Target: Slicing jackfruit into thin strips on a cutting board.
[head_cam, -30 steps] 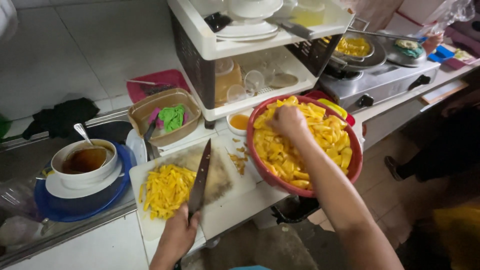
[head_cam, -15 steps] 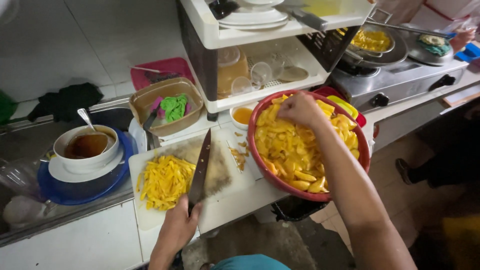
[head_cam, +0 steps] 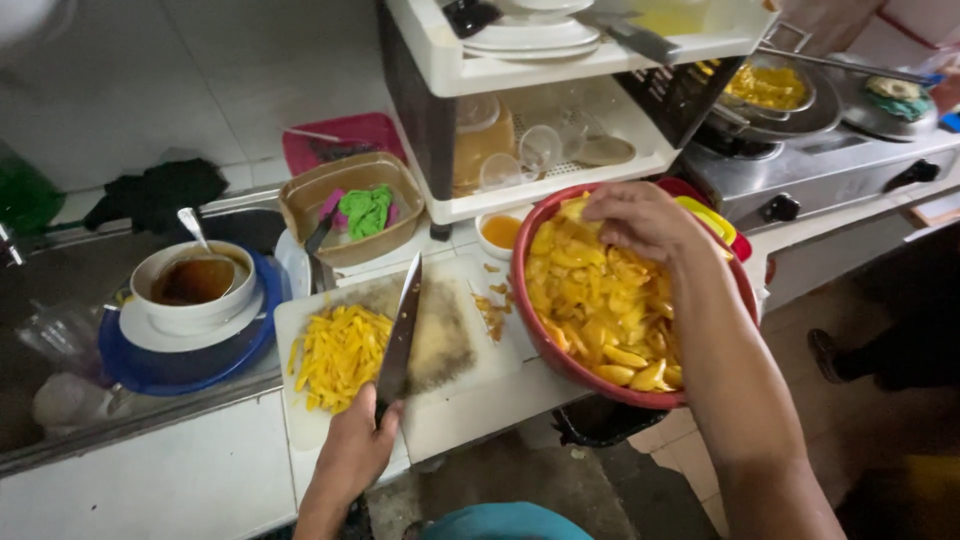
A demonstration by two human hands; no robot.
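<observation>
My left hand [head_cam: 352,450] grips the handle of a large kitchen knife [head_cam: 400,330], whose blade lies across a white cutting board [head_cam: 455,375]. A heap of thin yellow strips [head_cam: 340,350] sits on the board's left part. My right hand [head_cam: 640,215] reaches into a big red bowl [head_cam: 545,340] full of yellow fruit slices [head_cam: 600,310], fingers bent on the slices at the bowl's far side. Whether a slice is pinched between the fingers is hidden.
A white cup of brown liquid with a spoon [head_cam: 195,280] stands on a blue plate [head_cam: 185,365] at the left. A tan tub with green cloth [head_cam: 355,210], a white dish rack [head_cam: 540,110] and a stove with pans [head_cam: 790,110] stand behind.
My right hand has shifted a little deeper over the far side of the red bowl. The knife and left hand stay on the board. The camera has moved closer.
</observation>
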